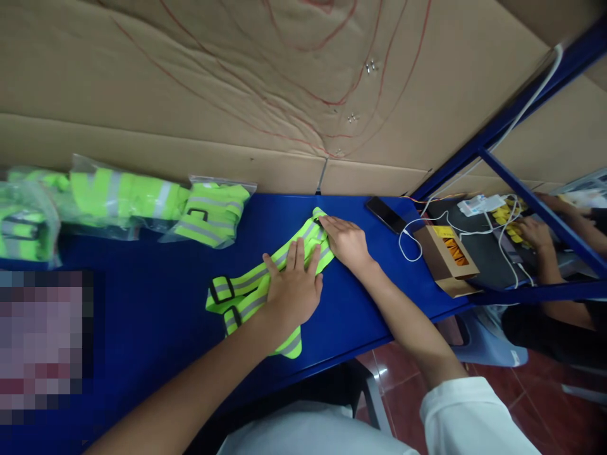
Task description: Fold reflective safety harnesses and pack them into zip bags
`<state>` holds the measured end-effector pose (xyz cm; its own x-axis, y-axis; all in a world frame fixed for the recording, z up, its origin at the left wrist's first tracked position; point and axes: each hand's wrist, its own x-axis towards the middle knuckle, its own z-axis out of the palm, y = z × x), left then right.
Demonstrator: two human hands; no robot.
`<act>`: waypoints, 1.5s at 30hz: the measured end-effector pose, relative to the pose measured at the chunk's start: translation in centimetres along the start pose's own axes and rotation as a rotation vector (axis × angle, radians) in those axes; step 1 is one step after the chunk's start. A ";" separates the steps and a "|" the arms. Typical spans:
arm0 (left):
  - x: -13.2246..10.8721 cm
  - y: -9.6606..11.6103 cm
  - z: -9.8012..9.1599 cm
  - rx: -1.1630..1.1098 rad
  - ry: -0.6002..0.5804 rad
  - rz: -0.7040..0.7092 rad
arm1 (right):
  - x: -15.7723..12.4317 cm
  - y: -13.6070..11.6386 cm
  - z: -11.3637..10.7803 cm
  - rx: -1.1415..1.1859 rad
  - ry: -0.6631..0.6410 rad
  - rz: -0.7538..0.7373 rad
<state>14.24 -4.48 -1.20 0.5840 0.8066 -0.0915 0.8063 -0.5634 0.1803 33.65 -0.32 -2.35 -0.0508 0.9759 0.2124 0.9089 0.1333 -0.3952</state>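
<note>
A yellow-green reflective strap harness point(258, 281) with grey stripes and black buckles lies in folded lengths on the blue table. My left hand point(294, 287) rests flat on the middle of the straps, its fingers spread. At their far end, my right hand point(345, 243) has its fingers together and bent over the strap end, gripping it near a dark buckle. The fingertips of that hand are partly hidden. Two black buckles point(222, 289) show at the near left end, and one strap end hangs toward the table's front edge.
Bagged yellow-green reflective straps point(211, 212) line the table's back left. A phone point(386, 213) with a white cable lies at the right, near an open cardboard box point(439, 256) holding orange items. Beyond a blue metal frame point(535, 196), another person's hand point(533, 232) handles yellow material.
</note>
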 end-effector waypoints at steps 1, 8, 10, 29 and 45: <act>-0.1 0.0 0.0 0.001 0.002 -0.001 | -0.1 0.0 -0.1 0.010 -0.015 -0.020; -1.2 -0.4 -0.9 -0.023 -0.026 0.020 | 0.3 1.0 -0.5 0.033 0.012 0.070; -1.4 -1.0 -1.3 -0.036 -0.045 0.017 | 0.4 1.2 -0.2 0.025 0.004 0.109; -5.9 -3.3 -2.1 0.055 0.189 0.135 | -0.4 -0.5 -2.5 -0.135 0.111 0.143; -10.4 -6.4 -3.0 0.153 0.343 -0.072 | -0.4 -0.5 -2.5 -0.182 0.113 0.098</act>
<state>2.72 -8.72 1.57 0.4810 0.8434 0.2395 0.8638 -0.5026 0.0351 34.23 -1.21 -0.03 0.0789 0.9557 0.2837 0.9674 -0.0047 -0.2533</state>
